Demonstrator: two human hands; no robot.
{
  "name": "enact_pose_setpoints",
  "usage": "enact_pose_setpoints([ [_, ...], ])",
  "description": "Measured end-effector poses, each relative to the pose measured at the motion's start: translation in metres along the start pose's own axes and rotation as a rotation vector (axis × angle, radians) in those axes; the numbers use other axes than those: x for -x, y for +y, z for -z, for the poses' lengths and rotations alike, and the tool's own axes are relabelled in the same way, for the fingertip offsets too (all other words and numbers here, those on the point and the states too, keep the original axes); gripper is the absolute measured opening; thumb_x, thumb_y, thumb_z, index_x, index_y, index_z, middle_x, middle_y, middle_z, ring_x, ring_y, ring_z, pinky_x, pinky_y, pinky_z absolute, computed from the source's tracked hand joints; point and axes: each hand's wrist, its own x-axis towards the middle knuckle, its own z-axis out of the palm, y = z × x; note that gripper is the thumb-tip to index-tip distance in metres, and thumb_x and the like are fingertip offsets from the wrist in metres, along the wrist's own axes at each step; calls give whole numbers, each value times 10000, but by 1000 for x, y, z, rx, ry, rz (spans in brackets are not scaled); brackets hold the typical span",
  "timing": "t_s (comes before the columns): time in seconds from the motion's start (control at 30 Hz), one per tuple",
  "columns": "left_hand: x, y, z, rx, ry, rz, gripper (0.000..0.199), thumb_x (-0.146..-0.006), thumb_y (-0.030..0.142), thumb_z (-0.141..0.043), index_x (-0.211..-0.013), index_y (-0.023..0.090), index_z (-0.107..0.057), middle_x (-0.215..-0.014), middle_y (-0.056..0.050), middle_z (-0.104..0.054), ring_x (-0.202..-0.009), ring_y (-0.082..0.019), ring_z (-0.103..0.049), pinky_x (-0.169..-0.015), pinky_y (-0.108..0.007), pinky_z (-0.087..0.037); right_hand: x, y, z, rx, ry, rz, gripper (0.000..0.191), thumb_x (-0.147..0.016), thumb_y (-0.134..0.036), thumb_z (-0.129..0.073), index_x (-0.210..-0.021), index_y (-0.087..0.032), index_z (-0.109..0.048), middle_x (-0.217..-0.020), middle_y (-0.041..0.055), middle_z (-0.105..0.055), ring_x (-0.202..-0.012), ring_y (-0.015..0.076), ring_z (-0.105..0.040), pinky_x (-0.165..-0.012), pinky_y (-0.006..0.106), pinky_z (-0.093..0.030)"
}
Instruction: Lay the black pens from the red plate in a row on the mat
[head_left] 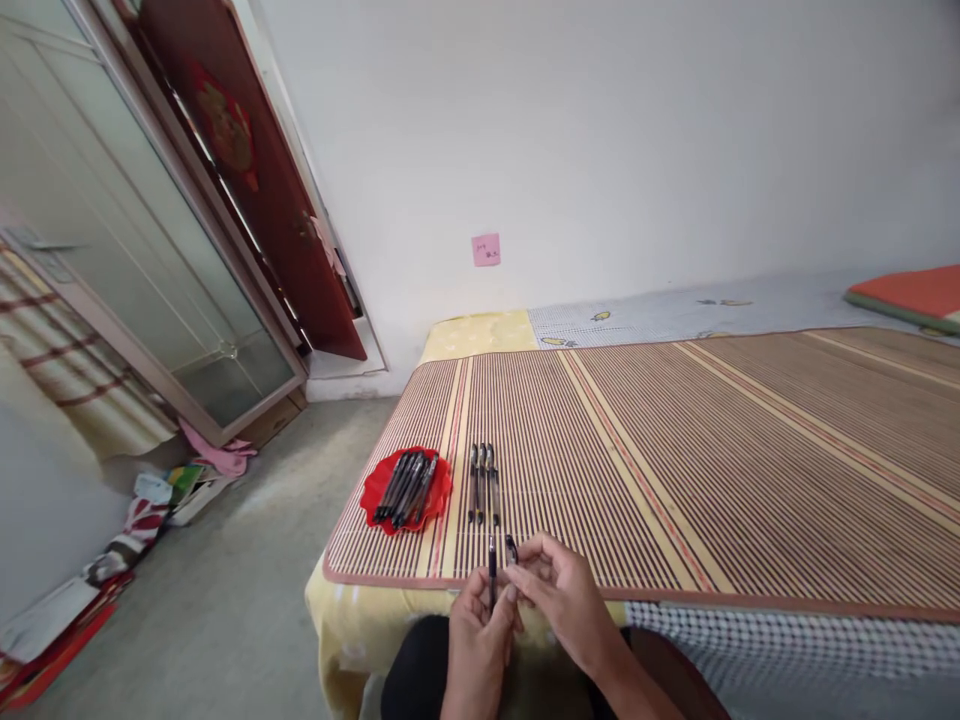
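Left hand (480,625) grips a pen (492,570) upright while right hand (559,590) pinches its cap (511,548) just beside the tip, over the bed's mat (675,450). Ahead lie three pens (484,483); farther left, a red dish (406,488) of pens. Capping seems underway; aligning cap to tip comes next.

pens on mat (484,483): 3 | red dish (373,487): 1 | pink note (486,249): 1 | hands: 2

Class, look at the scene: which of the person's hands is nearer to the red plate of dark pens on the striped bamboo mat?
Left. The left hand, holding a dark pen upright, is just below-right of the red plate; the right hand, pinching a small dark cap, lies farther right.
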Motion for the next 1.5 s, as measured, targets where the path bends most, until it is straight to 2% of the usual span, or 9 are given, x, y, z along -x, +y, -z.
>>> enact_pose_setpoints([
  [0.1,1,1,10,-50,-5,-18,518,-763,665,-725,-848,177,-572,-554,70,-497,-405,-32,-259,-390,-162,-189,-32,-5,13,208,97,48,209,-803,-387,-704,-826,-194,-626,-745,22,-663,-703,193,-640,-631,288,-484],
  [0.2,2,-6,23,-113,16,-44,518,-804,696,-657,-816,187,-560,-574,56,-492,-431,-49,-273,-406,-178,-195,-84,-6,32,380,173,78,194,-767,-356,-717,-834,-198,-628,-817,49,-696,-781,216,-674,-697,311,-510],
  [0.3,3,-14,34,-192,49,-67,525,-816,713,-622,-792,191,-581,-577,32,-497,-468,-88,-344,-429,-203,-259,-138,-1,44,694,223,-42,144,-780,-301,-688,-832,-195,-607,-801,40,-695,-730,191,-675,-644,278,-489],
  [0.5,1,-12,38,-285,49,-81,513,-800,717,-630,-676,222,-575,-568,-6,-495,-567,-174,-467,-512,-254,-376,-197,12,37,903,195,-129,100,-762,-221,-692,-717,-188,-609,-715,28,-674,-661,168,-638,-574,249,-399],
  [0.8,0,-10,37,-271,60,-97,489,-823,683,-629,-673,221,-573,-570,1,-490,-566,-171,-456,-544,-263,-382,-213,13,26,1044,126,-118,156,-878,-244,-639,-759,-156,-690,-792,102,-699,-691,202,-643,-585,279,-380],
  [0.9,0,-11,36,-253,78,-105,480,-825,669,-639,-669,219,-574,-565,5,-478,-564,-167,-446,-542,-262,-374,-209,12,32,1061,78,-87,162,-902,-152,-571,-902,-146,-733,-909,119,-722,-720,196,-658,-605,270,-398],
  [1.0,0,-11,34,-230,82,-101,480,-820,665,-648,-663,218,-572,-565,5,-471,-567,-166,-443,-528,-255,-361,-204,14,39,1062,-17,-25,361,-834,-29,-565,-1116,-191,-722,-1138,96,-707,-891,191,-674,-664,237,-424],
  [1.1,-1,-10,35,-221,80,-97,482,-812,664,-661,-659,216,-567,-564,9,-461,-563,-160,-437,-518,-250,-352,-202,17,42,1067,-86,16,501,-768,16,-587,-1205,-203,-697,-1247,91,-663,-1031,205,-650,-742,228,-437],
  [1.5,-2,-13,37,-227,84,-52,494,-803,690,-654,-704,211,-578,-579,11,-475,-555,-151,-431,-510,-245,-351,-201,24,35,1056,-85,-8,507,-817,-32,-592,-1298,-183,-647,-1328,129,-608,-823,174,-664,-643,247,-466],
])
